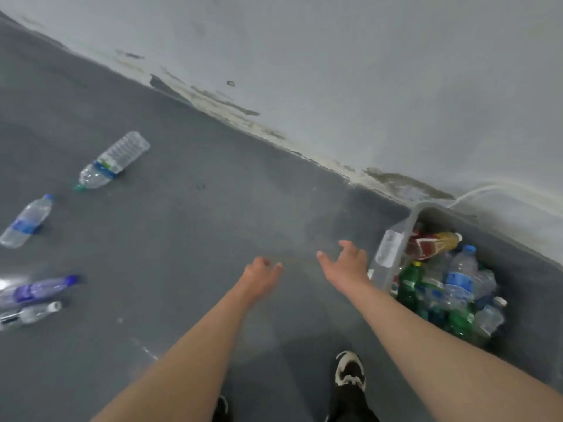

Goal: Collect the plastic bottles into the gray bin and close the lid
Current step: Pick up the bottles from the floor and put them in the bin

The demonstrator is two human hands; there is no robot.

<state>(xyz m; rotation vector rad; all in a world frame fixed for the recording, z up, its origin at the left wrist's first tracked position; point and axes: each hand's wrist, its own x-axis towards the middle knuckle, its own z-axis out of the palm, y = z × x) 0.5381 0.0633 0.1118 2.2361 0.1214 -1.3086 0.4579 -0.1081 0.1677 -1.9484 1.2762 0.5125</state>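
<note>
The gray bin (393, 248) stands at the right by the wall, uncovered and holding several plastic bottles (457, 284). No lid shows. On the floor at the left lie a clear bottle with a green cap (114, 159), a clear bottle with a blue cap (26, 220), a purple bottle (39, 289) and a clear bottle with a white cap (30, 313). My left hand (262, 274) hangs empty over the floor with loosely curled fingers. My right hand (345, 261) is spread open and empty just left of the bin's near wall.
A pale wall with peeling paint (335, 71) runs diagonally behind the bin. A white cable (475, 193) curves along the wall above the bin. My two dark shoes (350, 373) stand at the bottom on the gray floor (198, 223).
</note>
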